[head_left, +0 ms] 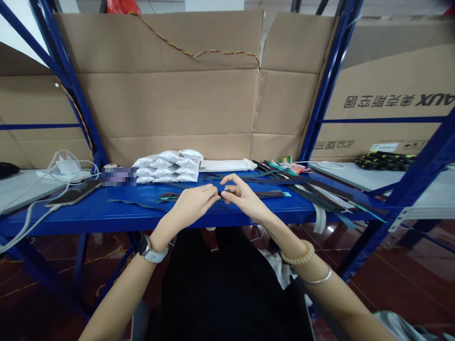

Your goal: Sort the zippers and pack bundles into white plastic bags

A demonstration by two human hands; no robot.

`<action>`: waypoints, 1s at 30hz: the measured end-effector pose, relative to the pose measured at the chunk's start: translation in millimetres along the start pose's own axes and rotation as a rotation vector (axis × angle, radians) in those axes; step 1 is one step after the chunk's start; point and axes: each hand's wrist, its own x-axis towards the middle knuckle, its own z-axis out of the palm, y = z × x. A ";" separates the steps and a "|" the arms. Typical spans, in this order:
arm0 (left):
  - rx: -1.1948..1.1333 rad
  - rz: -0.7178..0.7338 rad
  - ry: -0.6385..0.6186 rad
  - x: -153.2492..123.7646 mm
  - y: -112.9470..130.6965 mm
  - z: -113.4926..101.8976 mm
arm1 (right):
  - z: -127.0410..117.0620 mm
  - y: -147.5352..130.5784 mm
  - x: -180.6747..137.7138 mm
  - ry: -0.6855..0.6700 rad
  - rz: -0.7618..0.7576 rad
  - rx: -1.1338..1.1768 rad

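My left hand point(195, 201) and my right hand point(243, 196) meet over the front of the blue table point(142, 215). Their fingertips pinch a thin dark strip point(222, 192) between them; most of it is hidden by the fingers. On the right hand the thumb and index finger are closed, with the other fingers curled. Dark strips with teal ends point(272, 194) lie behind both hands. A single dark strip point(137, 204) rests flat to the left of my left hand.
Silvery packets point(168, 166) are stacked at the back beside a white flat bundle point(227, 165). Many long dark and white strips point(320, 189) spread over the right side, some hanging past the edge. A phone point(74, 193) with white cables lies left. Blue posts point(330, 71) and cardboard point(170, 104) enclose the table.
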 end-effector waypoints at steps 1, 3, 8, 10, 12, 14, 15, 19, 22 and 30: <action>0.036 0.020 -0.004 -0.2 -1.0 0.4 | -0.9 -0.2 -0.1 -0.004 -0.007 -0.028; 0.091 0.065 -0.011 -0.8 -3.6 1.6 | -2.8 -0.4 -0.3 -0.015 -0.020 -0.093; 0.146 0.126 -0.025 -2.0 -8.7 4.6 | -7.5 -0.9 -0.3 -0.023 -0.033 -0.229; 0.158 0.122 -0.027 -1.8 -8.8 4.8 | -8.8 -1.8 -0.2 -0.023 -0.039 -0.237; 0.158 0.118 -0.027 -1.3 -8.2 4.2 | -9.8 -3.3 -0.2 -0.024 -0.045 -0.236; 0.149 0.117 -0.025 -0.6 -7.6 3.2 | -10.3 -5.4 -0.6 -0.025 -0.047 -0.230; 0.144 0.118 -0.024 -0.4 -7.3 2.6 | -10.4 -6.6 -0.9 -0.026 -0.046 -0.224; 0.104 0.122 -0.030 0.0 -7.3 -0.2 | -10.2 -11.1 -2.4 -0.039 -0.003 -0.114; 0.039 0.122 -0.046 -0.2 -8.5 -3.6 | -10.7 -12.8 -2.9 -0.057 0.073 0.036; -0.030 0.056 -0.092 -2.7 -20.5 -17.1 | -26.2 -19.5 -2.5 0.022 0.118 0.092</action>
